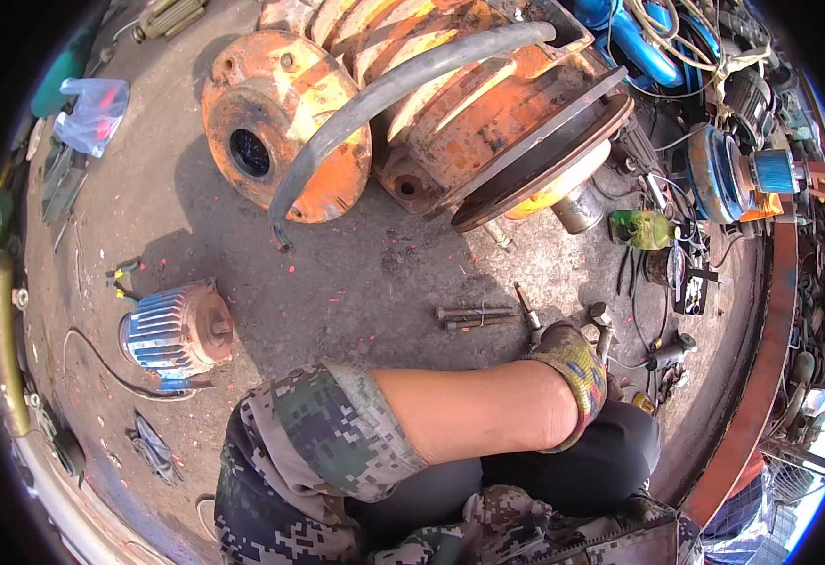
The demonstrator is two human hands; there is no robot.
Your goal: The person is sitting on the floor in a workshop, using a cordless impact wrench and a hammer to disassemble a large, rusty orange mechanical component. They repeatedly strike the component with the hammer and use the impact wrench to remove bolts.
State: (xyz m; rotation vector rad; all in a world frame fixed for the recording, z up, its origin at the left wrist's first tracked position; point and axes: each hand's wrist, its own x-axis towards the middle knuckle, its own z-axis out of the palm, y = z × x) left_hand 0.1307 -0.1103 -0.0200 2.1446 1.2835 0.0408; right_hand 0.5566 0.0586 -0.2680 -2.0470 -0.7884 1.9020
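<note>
My left hand (577, 367), in a patterned knit glove, reaches across to the right, low over the ground in front of my knees. Its fingers are turned away from view, so I cannot see whether they grip anything. Just beyond the glove lie a slim pointed metal tool (527, 303) and a thick steel piece with a hexagonal head (602, 315). Two long bolts or rods (475, 316) rest side by side to the left of the hand. My right hand does not show.
A large rusty orange machine (525, 122) stands ahead, crossed by a black hose (384, 89). At left are a blue finned motor (177, 330) and pliers (122, 276). A green bottle (640, 229), cables and blue machine parts (714, 174) crowd the right, beside a rust-red rail (761, 358).
</note>
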